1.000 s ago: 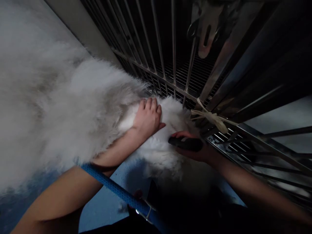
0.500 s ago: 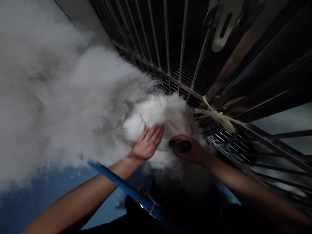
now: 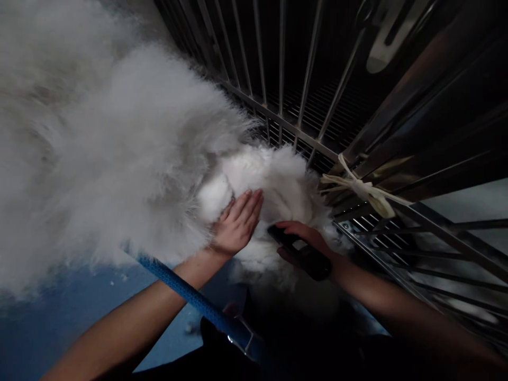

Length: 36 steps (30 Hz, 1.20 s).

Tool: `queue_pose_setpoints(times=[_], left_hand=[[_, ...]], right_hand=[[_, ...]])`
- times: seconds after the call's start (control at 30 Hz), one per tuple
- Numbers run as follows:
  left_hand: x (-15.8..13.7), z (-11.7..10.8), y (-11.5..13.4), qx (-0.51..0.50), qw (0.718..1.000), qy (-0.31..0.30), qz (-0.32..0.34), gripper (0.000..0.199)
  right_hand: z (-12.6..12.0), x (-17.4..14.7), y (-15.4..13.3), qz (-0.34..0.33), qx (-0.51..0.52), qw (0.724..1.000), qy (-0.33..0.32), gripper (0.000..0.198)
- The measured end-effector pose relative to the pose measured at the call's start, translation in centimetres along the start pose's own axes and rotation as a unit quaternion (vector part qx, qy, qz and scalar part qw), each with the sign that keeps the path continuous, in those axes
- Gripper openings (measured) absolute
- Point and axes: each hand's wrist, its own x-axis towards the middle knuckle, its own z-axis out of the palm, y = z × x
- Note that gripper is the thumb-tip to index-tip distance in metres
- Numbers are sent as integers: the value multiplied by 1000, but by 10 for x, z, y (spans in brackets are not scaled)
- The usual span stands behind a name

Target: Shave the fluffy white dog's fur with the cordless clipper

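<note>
A large fluffy white animal (image 3: pixel 130 153), probably a dog with its head out of view, fills the left and middle. My left hand (image 3: pixel 238 219) lies flat on a closely cut patch of its coat, fingers stretched out side by side. Just to the right, my right hand (image 3: pixel 301 238) is wrapped round black hair clippers (image 3: pixel 313 259). Their front end points up and left, close to the fur; the blade itself is too dark to make out. Loose-looking white fur (image 3: pixel 260 256) lies below both hands.
A metal cage (image 3: pixel 293 127) with upright bars stands behind the animal. Pale ties (image 3: pixel 367 190) are knotted at its corner. Blue webbing with a metal buckle (image 3: pixel 190 296) crosses over my left forearm. The floor (image 3: pixel 166 338) is blue, with small white tufts.
My right hand has turned and drawn back slightly, so the clippers now show their length instead of their rear end. The left hand stays flat on the coat. The view has shifted slightly.
</note>
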Motion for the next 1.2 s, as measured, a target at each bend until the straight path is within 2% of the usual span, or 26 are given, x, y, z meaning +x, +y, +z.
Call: queue_pose_setpoints(times=[0.1,0.23,0.3,0.43,0.5,0.67,0.73,0.9,1.03,1.2], left_hand=[[5,-3,0,2,1000,-2,-4,59],[6,-2,-2,29,999,13,14,51],[6,0,-2,27,999,22,9,53],[7,-2,-1,37,999,22,-16,64],[9,-4,-1,53,998,20,-15,65],[10,-7,-1,41,999,8,-24,63],[10,-6,-1,43,998,10,-34,64],[6,-4,-2,51,998,25,-32,65],[5,-3,-4,36,998,34,-24,66],[5,-2,-3,40,998,36,-37,63]], right_hand=[[1,6,2,-24,4,999,22,28],[7,6,2,6,-50,997,-61,23],[7,5,-2,19,-57,995,-73,26],[10,12,-11,11,-39,999,-6,24],[15,14,-11,10,-38,999,1,20],[28,2,-5,94,-50,992,-63,27],[26,-1,-3,77,-35,994,-66,25],[28,5,-2,-22,-48,998,-45,18],[31,5,-6,-33,-95,991,-83,23],[11,15,-15,-51,-94,988,-109,26]])
